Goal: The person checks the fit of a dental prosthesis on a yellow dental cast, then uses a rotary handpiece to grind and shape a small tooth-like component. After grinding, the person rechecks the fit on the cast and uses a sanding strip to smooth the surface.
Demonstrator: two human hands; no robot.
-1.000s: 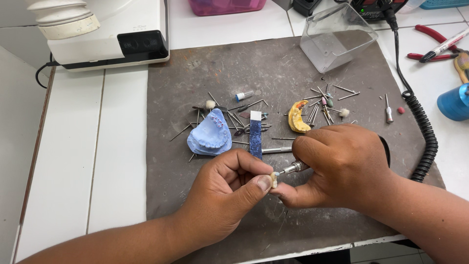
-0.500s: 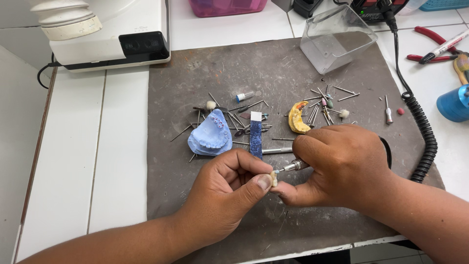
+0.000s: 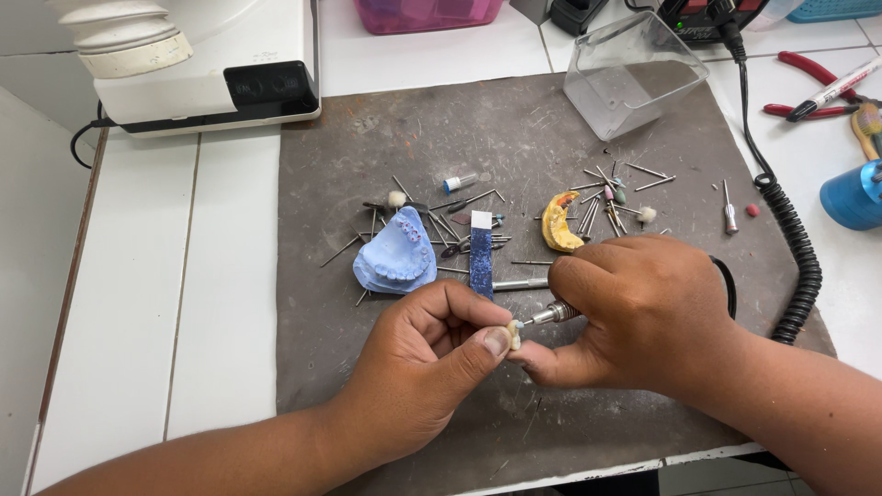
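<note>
My left hand (image 3: 424, 363) pinches a small pale tooth-shaped piece (image 3: 514, 334) between thumb and fingers. My right hand (image 3: 634, 312) grips a metal rotary handpiece (image 3: 552, 314), and its tip touches the piece. Both hands hover over a grey work mat (image 3: 386, 147). Just beyond my left hand lies a blue dental cast (image 3: 395, 257), with a dark blue strip (image 3: 480, 257) beside it. A yellow arch-shaped piece (image 3: 558, 223) lies beyond my right hand.
Several loose burs (image 3: 606, 197) lie scattered mid-mat. A clear plastic box (image 3: 625, 73) stands at the back right. A black coiled cord (image 3: 795, 257) runs down the right side. White machine (image 3: 202, 64) at back left; red pliers (image 3: 813, 87), a marker and a blue cup (image 3: 854, 195) far right.
</note>
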